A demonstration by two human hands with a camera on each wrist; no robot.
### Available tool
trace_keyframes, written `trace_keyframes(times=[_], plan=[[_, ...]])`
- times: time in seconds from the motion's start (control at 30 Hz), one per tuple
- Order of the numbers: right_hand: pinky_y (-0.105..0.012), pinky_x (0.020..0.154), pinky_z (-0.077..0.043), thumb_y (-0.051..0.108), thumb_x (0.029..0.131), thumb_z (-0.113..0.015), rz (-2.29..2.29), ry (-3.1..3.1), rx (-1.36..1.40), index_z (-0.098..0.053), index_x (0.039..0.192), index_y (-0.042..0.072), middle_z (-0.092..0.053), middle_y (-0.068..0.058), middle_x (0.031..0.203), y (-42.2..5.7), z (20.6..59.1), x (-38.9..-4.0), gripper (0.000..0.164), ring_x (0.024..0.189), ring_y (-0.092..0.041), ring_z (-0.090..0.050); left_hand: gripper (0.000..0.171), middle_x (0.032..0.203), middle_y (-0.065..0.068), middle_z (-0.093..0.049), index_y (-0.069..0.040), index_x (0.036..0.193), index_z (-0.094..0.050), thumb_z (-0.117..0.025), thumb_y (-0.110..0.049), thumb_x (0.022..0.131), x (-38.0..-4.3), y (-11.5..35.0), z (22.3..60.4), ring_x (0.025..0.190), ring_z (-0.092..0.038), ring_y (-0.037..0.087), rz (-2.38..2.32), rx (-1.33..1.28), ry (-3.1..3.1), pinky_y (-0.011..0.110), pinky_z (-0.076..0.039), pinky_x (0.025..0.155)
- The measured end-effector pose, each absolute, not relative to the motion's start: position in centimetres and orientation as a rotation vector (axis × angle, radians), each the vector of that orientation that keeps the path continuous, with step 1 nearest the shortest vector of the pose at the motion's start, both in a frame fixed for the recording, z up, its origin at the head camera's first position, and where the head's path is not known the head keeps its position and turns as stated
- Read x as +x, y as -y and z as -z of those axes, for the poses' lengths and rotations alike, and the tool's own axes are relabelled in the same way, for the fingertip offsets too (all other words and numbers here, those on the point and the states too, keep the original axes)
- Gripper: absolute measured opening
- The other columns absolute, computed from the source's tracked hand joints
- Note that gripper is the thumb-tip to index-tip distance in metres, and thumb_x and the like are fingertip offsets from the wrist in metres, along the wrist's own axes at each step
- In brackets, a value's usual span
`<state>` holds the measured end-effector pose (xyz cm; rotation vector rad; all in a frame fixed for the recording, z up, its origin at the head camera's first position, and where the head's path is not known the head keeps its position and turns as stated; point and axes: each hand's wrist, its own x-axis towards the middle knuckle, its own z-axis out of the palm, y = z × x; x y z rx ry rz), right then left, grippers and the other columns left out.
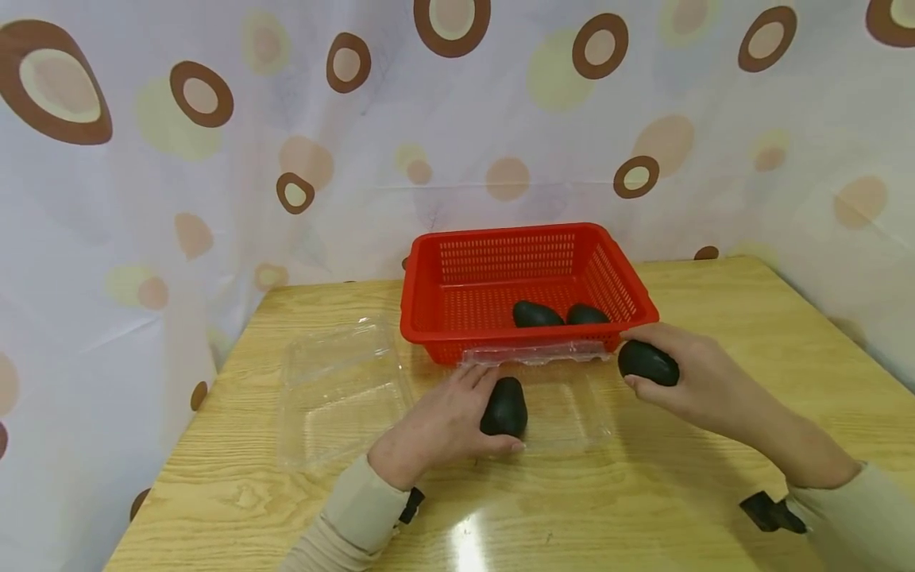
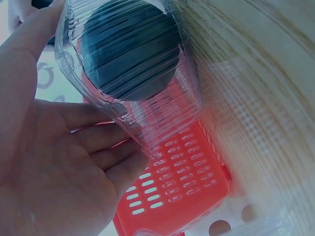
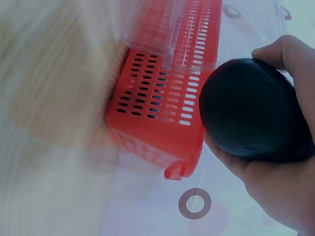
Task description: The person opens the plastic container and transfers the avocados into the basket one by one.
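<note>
My right hand (image 1: 686, 369) grips a dark green avocado (image 3: 253, 110), held up near the right front corner of the red basket (image 1: 529, 327). Fingers and thumb wrap its sides. A second avocado (image 1: 505, 409) sits in the left end of a clear plastic container (image 1: 565, 409) in front of the basket. My left hand (image 1: 446, 421) holds this container at its left end, thumb along the near side and fingers by the far side. In the left wrist view, the avocado (image 2: 130, 51) shows through the ribbed clear wall.
Two more avocados (image 1: 538, 314) lie inside the basket, near its front wall. Another clear plastic container (image 1: 343, 397) rests on the wooden table (image 1: 572, 516) to the left. A patterned curtain (image 1: 465, 119) hangs behind the table.
</note>
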<state>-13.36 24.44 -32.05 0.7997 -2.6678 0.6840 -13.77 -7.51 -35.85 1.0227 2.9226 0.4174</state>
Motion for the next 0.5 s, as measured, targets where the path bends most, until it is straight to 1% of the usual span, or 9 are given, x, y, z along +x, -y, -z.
trace_keyframes(times=[0.07,0.3,0.5], plan=[[-0.021,0.057,-0.050,0.008,0.080,-0.078,-0.676,2.667,0.799,-0.062,0.123,0.007,-0.068,-0.005,0.102,-24.5,31.8,-13.6,0.046,0.075,-0.014,-0.057,0.100,0.162,0.004,-0.029,-0.010,0.154,-0.033,-0.070,-0.066,0.080,-13.8,7.5,35.9,0.148,-0.030,0.022,-0.424,1.038,-2.928,0.037,-0.032,0.121],[-0.021,0.056,-0.048,0.009,0.079,-0.078,-0.615,2.609,0.834,-0.063,0.121,0.006,-0.067,-0.006,0.103,-24.5,30.8,-15.0,0.045,0.076,-0.015,-0.056,0.104,0.164,0.004,-0.025,-0.011,0.156,-0.028,-0.069,-0.068,0.080,-13.9,7.5,35.8,0.151,-0.025,0.022,-0.395,1.006,-2.926,0.037,-0.029,0.122],[-0.021,0.055,-0.048,0.009,0.080,-0.077,-0.619,2.603,0.837,-0.063,0.121,0.005,-0.068,-0.009,0.104,-24.3,30.3,-16.0,0.044,0.076,-0.015,-0.057,0.102,0.162,0.004,-0.029,-0.010,0.155,-0.031,-0.068,-0.069,0.079,-13.8,7.4,35.8,0.150,-0.028,0.023,-0.391,0.993,-2.919,0.038,-0.030,0.121]])
